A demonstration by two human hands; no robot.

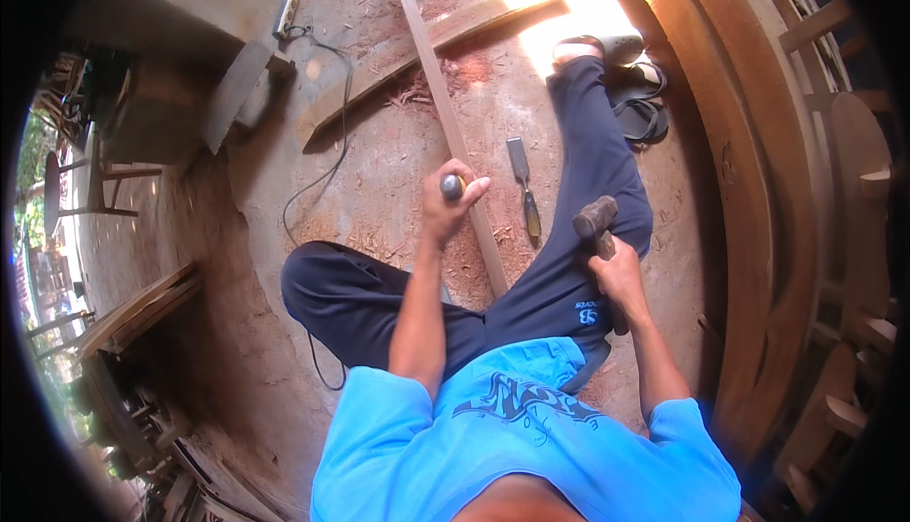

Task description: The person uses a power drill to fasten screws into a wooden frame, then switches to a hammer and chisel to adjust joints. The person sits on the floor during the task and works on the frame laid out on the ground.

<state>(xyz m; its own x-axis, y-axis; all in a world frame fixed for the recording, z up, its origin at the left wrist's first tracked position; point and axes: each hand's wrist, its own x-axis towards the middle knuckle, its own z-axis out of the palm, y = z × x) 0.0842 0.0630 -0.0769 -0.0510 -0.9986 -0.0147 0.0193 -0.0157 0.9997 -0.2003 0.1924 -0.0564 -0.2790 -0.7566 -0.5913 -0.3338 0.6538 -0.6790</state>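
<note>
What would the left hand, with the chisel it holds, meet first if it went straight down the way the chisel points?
Most likely the long wooden strip. The left hand grips a chisel handle upright directly above that strip, which lies on the floor. The blade is hidden under the hand, so whether it touches the wood is unclear.

Seated on a dusty, shaving-strewn floor, the person grips a chisel handle upright in the left hand, its tip seemingly set on a long narrow wooden strip running between the outstretched legs. The right hand holds a hammer raised just beside the right thigh. A second chisel lies flat on the floor between strip and leg, with dark sandals near the foot.
</note>
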